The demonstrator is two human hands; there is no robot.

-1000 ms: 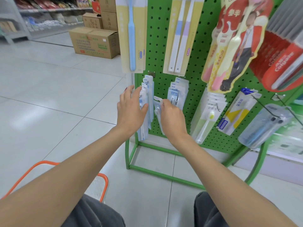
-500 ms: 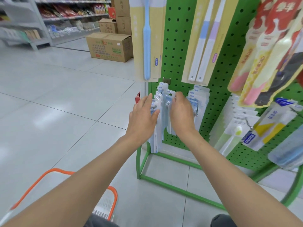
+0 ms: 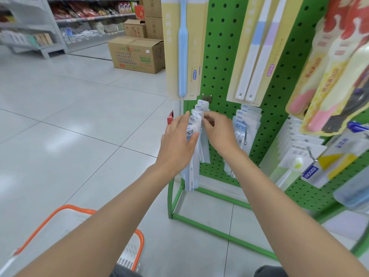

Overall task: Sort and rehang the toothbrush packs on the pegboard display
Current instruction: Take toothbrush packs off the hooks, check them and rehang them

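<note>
A green pegboard (image 3: 217,56) holds hanging toothbrush packs. A row of several white-and-blue packs (image 3: 196,116) hangs on a low peg at the board's left edge. My left hand (image 3: 179,140) lies flat against the front of this row, its fingers straight and its thumb near the peg's tip. My right hand (image 3: 217,128) pinches the top of one pack (image 3: 204,144) in the row, just behind the front packs. A second row of the same packs (image 3: 247,120) hangs to the right on its own peg.
Tall yellow packs (image 3: 183,47) hang above my hands, red and yellow packs (image 3: 335,62) at the upper right. An orange-rimmed basket (image 3: 127,248) sits on the floor at lower left. Cardboard boxes (image 3: 137,54) and store shelves (image 3: 40,27) stand behind.
My view has moved closer to the board. My right hand brought a pack from lower down up to the row on the peg and now pinches its top. My left hand stayed against the front packs.
</note>
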